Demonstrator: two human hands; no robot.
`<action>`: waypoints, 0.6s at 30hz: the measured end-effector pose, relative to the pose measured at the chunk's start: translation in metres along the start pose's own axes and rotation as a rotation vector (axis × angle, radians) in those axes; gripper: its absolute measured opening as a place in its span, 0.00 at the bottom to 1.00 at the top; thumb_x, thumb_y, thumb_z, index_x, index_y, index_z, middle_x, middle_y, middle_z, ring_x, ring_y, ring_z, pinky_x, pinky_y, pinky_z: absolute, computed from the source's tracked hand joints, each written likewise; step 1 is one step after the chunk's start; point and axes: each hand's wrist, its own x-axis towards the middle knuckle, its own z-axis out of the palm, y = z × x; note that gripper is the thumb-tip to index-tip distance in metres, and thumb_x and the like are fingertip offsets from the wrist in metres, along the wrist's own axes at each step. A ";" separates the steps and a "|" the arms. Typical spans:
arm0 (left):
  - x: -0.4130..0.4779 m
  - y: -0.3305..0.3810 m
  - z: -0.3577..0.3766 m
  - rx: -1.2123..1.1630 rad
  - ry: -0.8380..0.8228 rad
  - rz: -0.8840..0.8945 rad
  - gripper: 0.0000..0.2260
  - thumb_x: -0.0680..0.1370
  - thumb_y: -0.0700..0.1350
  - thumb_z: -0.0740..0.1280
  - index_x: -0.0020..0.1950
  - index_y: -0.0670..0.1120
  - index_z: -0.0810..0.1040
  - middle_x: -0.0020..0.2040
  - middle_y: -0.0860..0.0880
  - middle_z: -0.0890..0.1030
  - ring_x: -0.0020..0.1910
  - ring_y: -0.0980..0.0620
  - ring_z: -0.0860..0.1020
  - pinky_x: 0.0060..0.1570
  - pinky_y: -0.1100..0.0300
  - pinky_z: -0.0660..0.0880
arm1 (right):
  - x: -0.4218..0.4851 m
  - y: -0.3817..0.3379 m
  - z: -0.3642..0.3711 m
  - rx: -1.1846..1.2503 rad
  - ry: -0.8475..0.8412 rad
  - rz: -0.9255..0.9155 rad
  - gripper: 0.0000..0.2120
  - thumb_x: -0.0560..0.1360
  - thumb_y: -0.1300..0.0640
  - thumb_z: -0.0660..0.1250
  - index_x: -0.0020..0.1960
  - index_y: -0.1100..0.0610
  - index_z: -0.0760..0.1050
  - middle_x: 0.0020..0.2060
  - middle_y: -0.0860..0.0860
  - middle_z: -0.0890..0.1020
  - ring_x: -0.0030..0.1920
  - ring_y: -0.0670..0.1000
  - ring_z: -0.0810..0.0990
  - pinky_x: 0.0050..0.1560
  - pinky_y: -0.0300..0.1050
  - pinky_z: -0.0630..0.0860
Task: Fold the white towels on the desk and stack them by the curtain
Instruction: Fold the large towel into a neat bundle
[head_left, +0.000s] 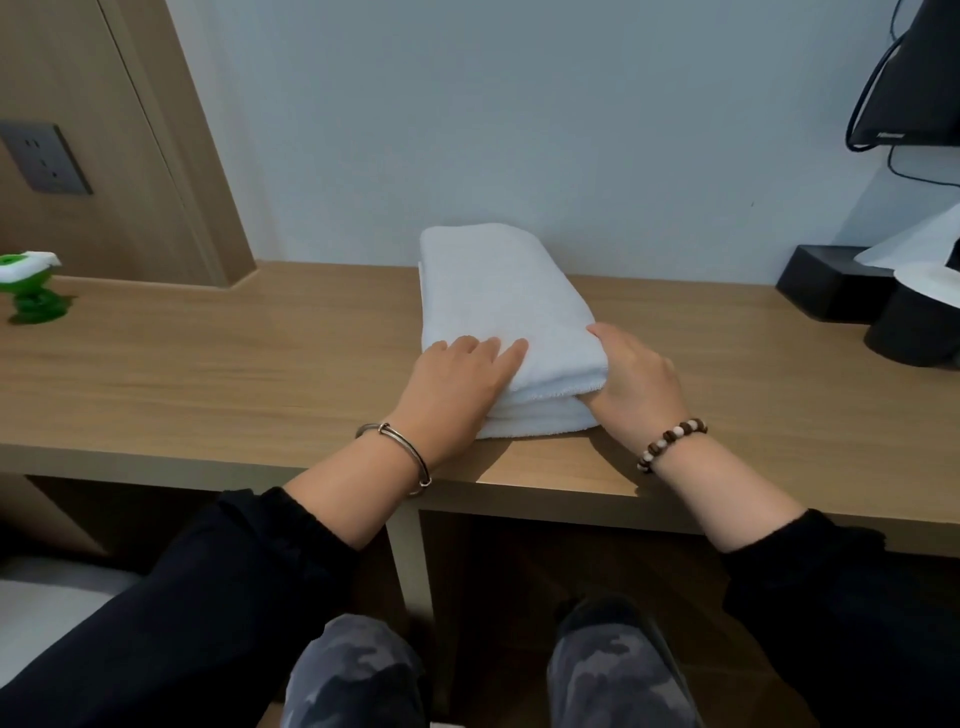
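A stack of folded white towels (498, 306) lies on the wooden desk (208, 384), reaching from near the front edge back to the wall. My left hand (457, 389) rests flat on the stack's near left corner, fingers spread on top. My right hand (634, 384) grips the near right corner, thumb on top and fingers tucked in between the layers. No curtain is in view.
A green and white object (31, 291) stands at the desk's far left. A black box (826, 280) and a black cylinder (914, 327) with white paper sit at the right. A monitor (914, 78) with cables hangs above them. My knees are below the desk.
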 end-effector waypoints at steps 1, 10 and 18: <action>-0.001 0.000 0.000 -0.003 0.012 0.002 0.34 0.70 0.35 0.62 0.73 0.49 0.54 0.54 0.50 0.73 0.48 0.48 0.72 0.36 0.57 0.60 | 0.001 0.003 -0.003 0.027 -0.034 -0.005 0.20 0.72 0.57 0.68 0.63 0.54 0.72 0.54 0.52 0.80 0.53 0.56 0.78 0.50 0.46 0.71; -0.004 -0.002 0.007 -0.094 0.084 0.054 0.34 0.72 0.35 0.61 0.75 0.49 0.53 0.65 0.50 0.69 0.58 0.48 0.71 0.46 0.56 0.69 | -0.003 0.006 -0.017 0.133 -0.152 0.007 0.19 0.73 0.61 0.64 0.63 0.52 0.71 0.55 0.50 0.79 0.53 0.53 0.77 0.49 0.45 0.72; -0.010 -0.003 0.011 -0.201 0.178 0.123 0.28 0.73 0.35 0.64 0.73 0.41 0.63 0.70 0.43 0.69 0.66 0.43 0.70 0.61 0.49 0.69 | -0.012 -0.015 -0.021 -0.324 -0.313 -0.356 0.32 0.75 0.51 0.62 0.76 0.50 0.53 0.76 0.48 0.55 0.76 0.49 0.50 0.71 0.46 0.41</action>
